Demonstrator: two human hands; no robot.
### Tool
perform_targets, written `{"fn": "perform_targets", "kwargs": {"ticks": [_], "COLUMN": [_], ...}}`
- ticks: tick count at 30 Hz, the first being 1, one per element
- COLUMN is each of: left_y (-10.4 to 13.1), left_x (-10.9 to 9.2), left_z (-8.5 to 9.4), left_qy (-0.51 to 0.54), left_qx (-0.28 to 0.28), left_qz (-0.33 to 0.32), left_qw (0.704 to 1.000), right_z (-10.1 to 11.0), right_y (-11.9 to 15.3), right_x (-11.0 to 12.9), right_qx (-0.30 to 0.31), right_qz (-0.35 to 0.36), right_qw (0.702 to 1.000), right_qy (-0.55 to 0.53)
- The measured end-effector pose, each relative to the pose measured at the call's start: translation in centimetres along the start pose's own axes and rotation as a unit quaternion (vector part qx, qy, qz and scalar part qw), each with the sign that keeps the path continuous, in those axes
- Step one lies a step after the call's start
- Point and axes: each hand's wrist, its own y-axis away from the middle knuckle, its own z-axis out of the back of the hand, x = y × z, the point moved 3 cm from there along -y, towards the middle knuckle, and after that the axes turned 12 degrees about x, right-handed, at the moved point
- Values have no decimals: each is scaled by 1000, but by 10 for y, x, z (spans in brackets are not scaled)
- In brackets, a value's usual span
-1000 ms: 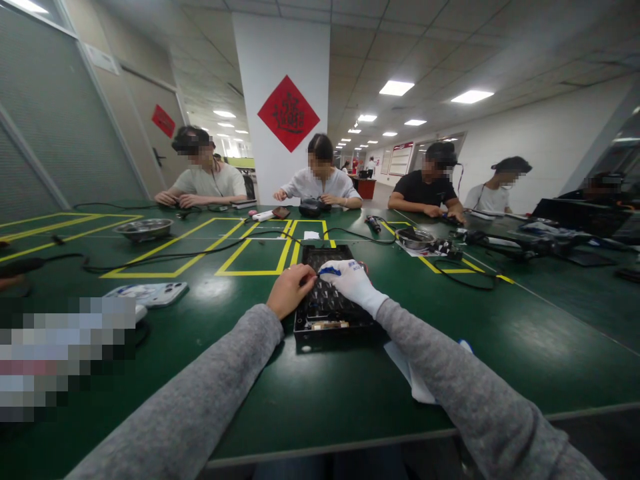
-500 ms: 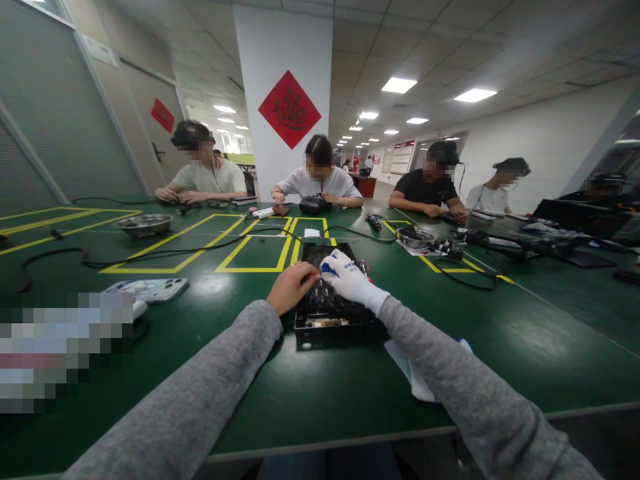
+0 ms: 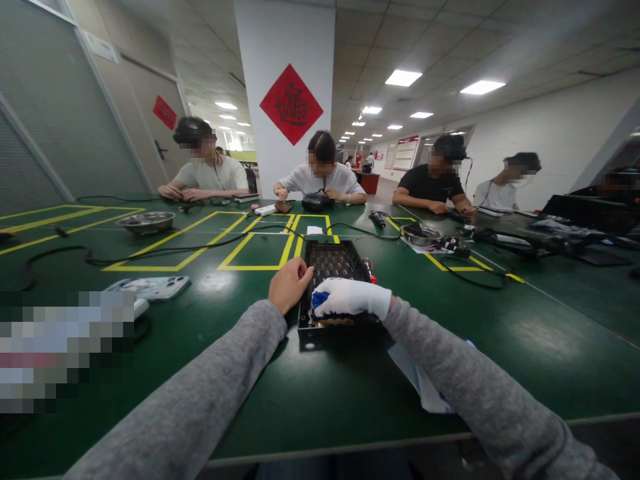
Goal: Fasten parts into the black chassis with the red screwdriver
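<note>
A shallow black case [image 3: 330,250] with rows of small glinting parts or slots lies lengthwise before me. My left hand [image 3: 289,287], bare, rests against its left side with curled fingers; whether it pinches anything is hidden. Over the near half of the case is my right hand [image 3: 347,298], in a white glove with blue fingertips. Its fingers are bent down and pressed together inside the case, and whatever is between them is out of sight. A gold-coloured strip [image 3: 334,322] shows at the near end, below the glove. Beside the right wall lies a red and black piece [image 3: 369,270].
A phone [image 3: 167,288] lies to the left, with a metal bowl [image 3: 146,223] farther back. Under my right forearm is a pale cloth or sheet [image 3: 417,380]. Black cables [image 3: 210,245] cross the green table. Another metal bowl [image 3: 421,233] is at right. Several people sit opposite.
My right hand has moved toward me, from the middle of the case to its near end, uncovering the far rows. My left hand stays at the left side, its fingers more curled.
</note>
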Motion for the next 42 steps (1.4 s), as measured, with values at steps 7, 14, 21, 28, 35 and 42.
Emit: {"fn": "perform_targets", "kwargs": {"ticks": [7,14,21,28,35,42], "left_y": [0,0,0,-1,0,0], "left_x": [1,0,1,3,2,0], "left_z": [-1,0,-1,-3,-2,1], "left_qy": [5,3,12,15,14,22], "left_qx": [-1,0,-2,0,-1,-7], "left_qz": [-3,0,-6,-3,0,-11], "left_qw": [1000,1000,1000,1000,1000,1000], "right_z": [-3,-6,-12,-12,-13,26], "right_y": [0,-9,-19,-18,-16,-8], "right_x": [-2,-8,-20,-24,-21,-23], "right_qx": [20,26,39,0,-21,-173], "right_qz": [-14,10,68,10,-37,-19], "right_qw": [999,998,997,999,995,979], "right_qy": [-30,-59,-27,-43,-85,-109]}}
